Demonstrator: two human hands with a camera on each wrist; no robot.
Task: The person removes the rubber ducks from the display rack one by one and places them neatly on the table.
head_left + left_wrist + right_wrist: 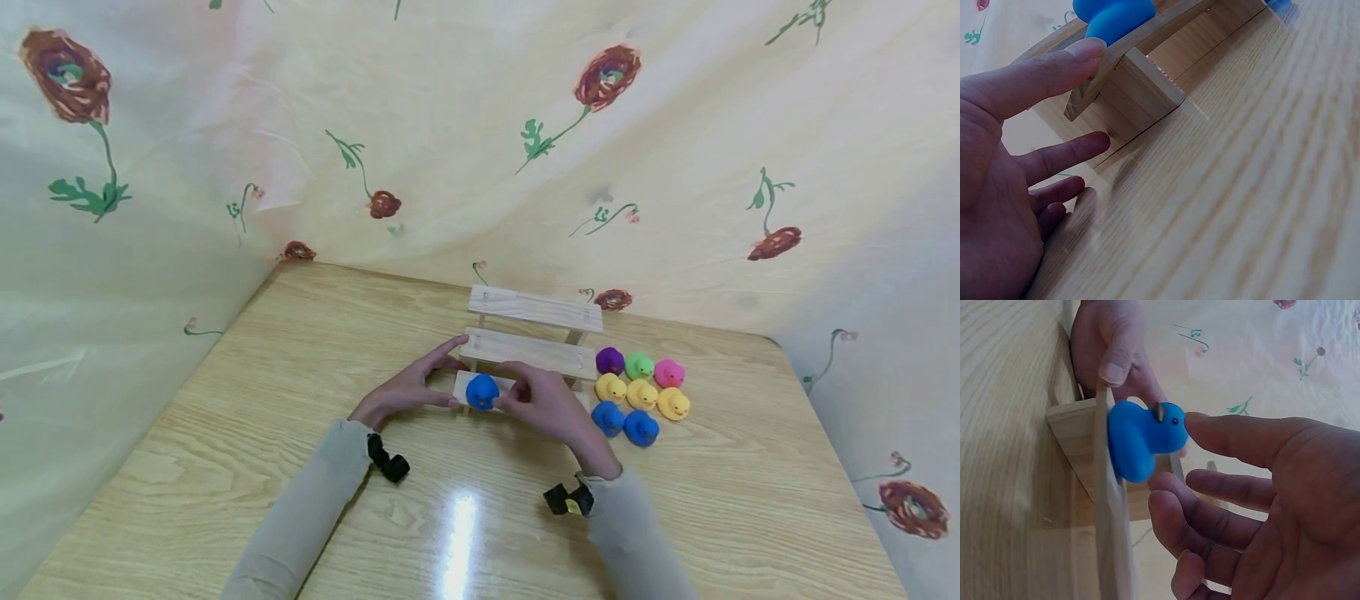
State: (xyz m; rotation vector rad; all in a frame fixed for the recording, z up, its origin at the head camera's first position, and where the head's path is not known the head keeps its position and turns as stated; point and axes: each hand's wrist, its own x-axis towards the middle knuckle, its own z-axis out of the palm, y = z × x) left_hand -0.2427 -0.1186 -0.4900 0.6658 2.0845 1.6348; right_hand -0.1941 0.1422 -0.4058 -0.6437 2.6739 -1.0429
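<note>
A blue rubber duck (pixel 482 392) sits on the lowest plank at the left end of a stepped wooden rack (pixel 525 351). Beside that end is my left hand (pixel 412 387), fingers spread; in the left wrist view its thumb (pixel 1088 50) rests at the plank's edge, close to the duck. My right hand (pixel 542 403) is on the duck's other side. From the right wrist, its thumb tip (pixel 1196 425) appears at the duck's head, touching or nearly so, while the other fingers (pixel 1210 519) bend loosely beside the body without wrapping round it.
Right of the rack stand several more ducks: a purple duck (pixel 610 361), a green duck (pixel 639 366), a pink duck (pixel 670 373), several yellow ducks (pixel 642 395) and two blue ducks (pixel 641 427). Flowered cloth (pixel 450 125) hangs behind the wooden table (pixel 360 308).
</note>
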